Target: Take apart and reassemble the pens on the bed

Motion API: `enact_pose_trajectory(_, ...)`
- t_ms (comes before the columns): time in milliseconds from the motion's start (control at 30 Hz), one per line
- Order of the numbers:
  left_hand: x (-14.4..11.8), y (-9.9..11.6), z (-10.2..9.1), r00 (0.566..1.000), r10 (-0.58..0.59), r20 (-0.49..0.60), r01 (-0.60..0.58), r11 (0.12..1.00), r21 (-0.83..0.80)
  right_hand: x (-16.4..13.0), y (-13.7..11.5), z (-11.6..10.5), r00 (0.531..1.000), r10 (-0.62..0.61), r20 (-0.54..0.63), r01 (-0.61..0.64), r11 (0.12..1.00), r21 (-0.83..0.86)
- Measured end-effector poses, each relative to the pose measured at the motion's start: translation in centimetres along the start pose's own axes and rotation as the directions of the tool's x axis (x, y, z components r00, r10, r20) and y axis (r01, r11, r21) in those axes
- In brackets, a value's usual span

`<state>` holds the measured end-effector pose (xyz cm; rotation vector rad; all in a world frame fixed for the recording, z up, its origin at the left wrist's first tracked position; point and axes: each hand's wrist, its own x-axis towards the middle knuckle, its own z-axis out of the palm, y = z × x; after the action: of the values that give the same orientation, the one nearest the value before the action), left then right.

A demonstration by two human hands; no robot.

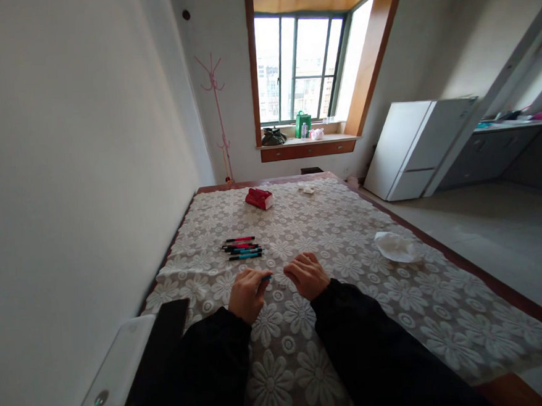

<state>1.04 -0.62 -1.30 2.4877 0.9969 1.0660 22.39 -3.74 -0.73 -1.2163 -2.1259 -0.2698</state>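
My left hand is closed in a pinch around a blue pen, of which only a short end shows past the fingertips. Just to its right, my right hand has its fingers curled and pressed together; whatever they hold is hidden or too small to name. A narrow gap separates the two hands above the tablecloth. Beyond my left hand lies a small pile of pens, with red, blue and black barrels, roughly side by side.
A floral lace tablecloth covers the table. Farther off lie a red tissue pack and a crumpled tissue. White paper rests at the right. A white device and a black flat object sit left, by the wall.
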Motion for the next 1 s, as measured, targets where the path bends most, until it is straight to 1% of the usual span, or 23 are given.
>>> enact_pose_trajectory(100,-0.1,0.0,0.1,0.998,0.046,0.044,-0.045,0.998,-0.042,-0.1,-0.4,0.6,0.997,-0.077,-0.006,0.077,0.996,0.055)
enact_pose_trajectory(167,-0.2,0.1,0.3,0.998,0.049,0.048,-0.045,0.996,-0.076,-0.1,-0.6,0.8,0.997,-0.074,-0.021,0.076,0.994,0.076)
enact_pose_trajectory(267,-0.3,0.2,0.4,0.998,0.010,0.055,-0.004,0.995,-0.104,-0.1,-0.7,0.8,0.998,-0.039,-0.040,0.042,0.997,0.071)
enact_pose_trajectory(333,-0.3,0.1,0.4,0.998,-0.010,0.064,0.017,0.995,-0.102,-0.1,-0.8,0.8,0.999,-0.041,-0.017,0.042,0.998,0.046)
enact_pose_trajectory(433,-0.4,0.0,0.5,0.996,-0.041,0.073,0.047,0.995,-0.084,-0.2,-0.8,0.9,0.996,-0.077,0.052,0.076,0.997,0.011)
enact_pose_trajectory(533,-0.4,0.0,0.5,0.994,-0.059,0.094,0.068,0.994,-0.086,-0.3,-0.7,1.1,0.991,-0.102,0.084,0.101,0.995,0.018)
enact_pose_trajectory(733,-0.3,0.4,0.4,0.995,-0.031,0.096,0.043,0.991,-0.128,-0.2,-0.9,1.1,0.998,-0.058,0.029,0.058,0.998,0.017)
enact_pose_trajectory(900,-0.3,0.4,0.3,0.995,-0.023,0.097,0.034,0.993,-0.113,-0.3,-1.1,1.1,0.994,-0.108,0.019,0.106,0.992,0.071)
enact_pose_trajectory(1000,-0.4,0.4,0.2,0.994,-0.022,0.103,0.034,0.993,-0.113,-0.4,-1.1,1.3,0.996,-0.083,0.006,0.082,0.991,0.105)
